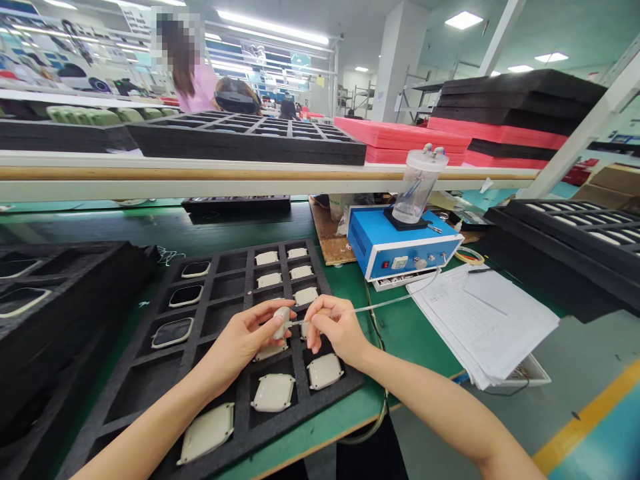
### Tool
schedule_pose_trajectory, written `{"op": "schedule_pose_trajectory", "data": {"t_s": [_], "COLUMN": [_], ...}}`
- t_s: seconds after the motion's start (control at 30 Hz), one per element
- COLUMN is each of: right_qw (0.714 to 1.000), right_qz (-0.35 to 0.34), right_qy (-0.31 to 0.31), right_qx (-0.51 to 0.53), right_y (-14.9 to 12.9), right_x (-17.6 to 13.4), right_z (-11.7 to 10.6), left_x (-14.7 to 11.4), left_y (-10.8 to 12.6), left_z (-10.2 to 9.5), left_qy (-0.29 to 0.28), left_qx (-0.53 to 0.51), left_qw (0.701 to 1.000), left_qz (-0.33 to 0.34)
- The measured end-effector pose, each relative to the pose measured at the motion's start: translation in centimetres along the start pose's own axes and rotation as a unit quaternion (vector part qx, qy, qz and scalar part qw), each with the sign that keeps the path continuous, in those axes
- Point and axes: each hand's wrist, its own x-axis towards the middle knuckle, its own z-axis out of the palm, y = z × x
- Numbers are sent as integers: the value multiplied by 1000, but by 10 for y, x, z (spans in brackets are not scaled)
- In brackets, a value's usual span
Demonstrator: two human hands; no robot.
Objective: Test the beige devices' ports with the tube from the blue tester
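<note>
One pale casing (282,321) is sitting pinched in the left hand (250,335) above the foam tray (150,387); the right hand (336,328) is gripping a thin tube (373,307), its tip (295,323) pointing at the casing. Tip placement is apparently proceeding, seemingly calling next for steady alignment.

A long white ceiling light (273,27), a square white pillar (401,60), grey floor (540,420) with a straight yellow stripe (590,420); distant grey shelving (425,86) seems metal.
</note>
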Motion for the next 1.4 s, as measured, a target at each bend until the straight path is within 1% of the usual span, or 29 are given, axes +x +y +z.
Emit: {"op": "schedule_pose_trajectory", "data": {"t_s": [0.27,0.67,0.93,1.23,1.3,1.33,1.4], "right_qw": [1000,1000,1000,1000,1000,1000,996], "right_qz": [-4,0,3,2,-3,-9,-25], "right_qy": [-2,1,-1,3,13,28,80], "right_qx": [-1,2,6,-4,-2,4,29], "right_y": [2,1,1,0,0,1,1], "right_x": [0,0,1,0,0,-1,-2], "right_z": [0,0,0,1,0,0,-3], "left_x": [-1,-3,-1,-2,-2,-2,-1], "left_y": [1,5,2,4,3,4,5], "left_z": [1,4,2,3,4,5,4], "left_qy": [-4,12,6,8,5,5,16], "left_qx": [-2,0,-7,2,-32,-58,-115], "left_qw": [1000,1000,1000,1000,999,998,993], "left_qz": [2,-6,-7,1,2,2,8]}}
